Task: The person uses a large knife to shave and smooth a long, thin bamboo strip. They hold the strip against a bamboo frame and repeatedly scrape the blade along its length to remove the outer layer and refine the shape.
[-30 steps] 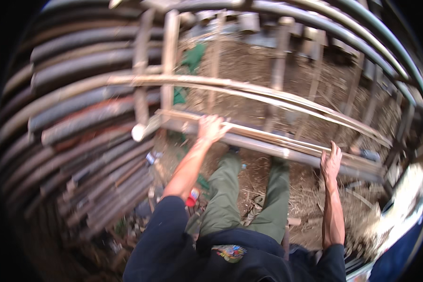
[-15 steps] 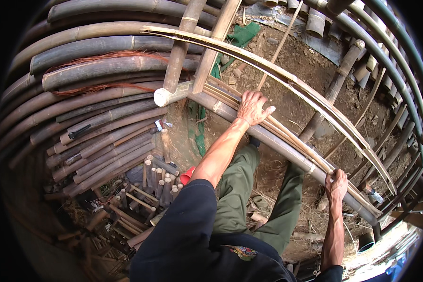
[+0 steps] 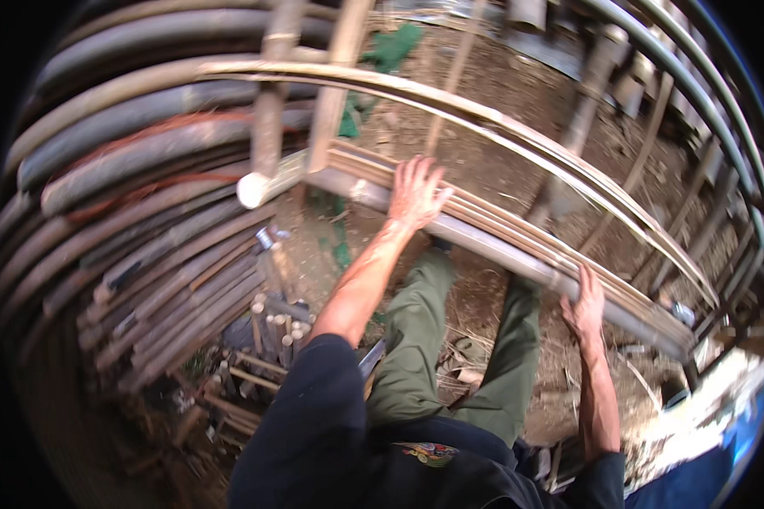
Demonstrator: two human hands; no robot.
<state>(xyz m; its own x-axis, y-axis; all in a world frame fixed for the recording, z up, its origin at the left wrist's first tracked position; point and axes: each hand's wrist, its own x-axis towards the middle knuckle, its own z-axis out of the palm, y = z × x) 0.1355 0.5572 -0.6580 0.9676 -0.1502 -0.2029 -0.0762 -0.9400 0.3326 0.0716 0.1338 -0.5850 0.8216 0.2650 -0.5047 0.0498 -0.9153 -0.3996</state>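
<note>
Several long, thin bamboo strips point(image 3: 501, 222) lie side by side along the far side of a thick bamboo pole point(image 3: 484, 242), which slopes down from upper left to lower right in front of me. My left hand point(image 3: 416, 195) rests on the strips near their left part, fingers spread across them and thumb out to the right. Farther right, my right hand point(image 3: 584, 307) touches the near side of the strips and pole, its fingers stretched and thumb apart. Motion blurs the edges somewhat.
Beyond the strips arches a long split bamboo length point(image 3: 484, 114). Thick bamboo poles point(image 3: 144, 93) are stacked at left, with short cut pieces point(image 3: 280, 322) below. An upright post point(image 3: 267, 127) stands by the pole's left end. Green netting point(image 3: 390, 47) lies on the dirt.
The view has shifted, and the scene sits farther left. My right hand has loosened from around the strips and straightened its fingers. The strips now lie more evenly side by side.
</note>
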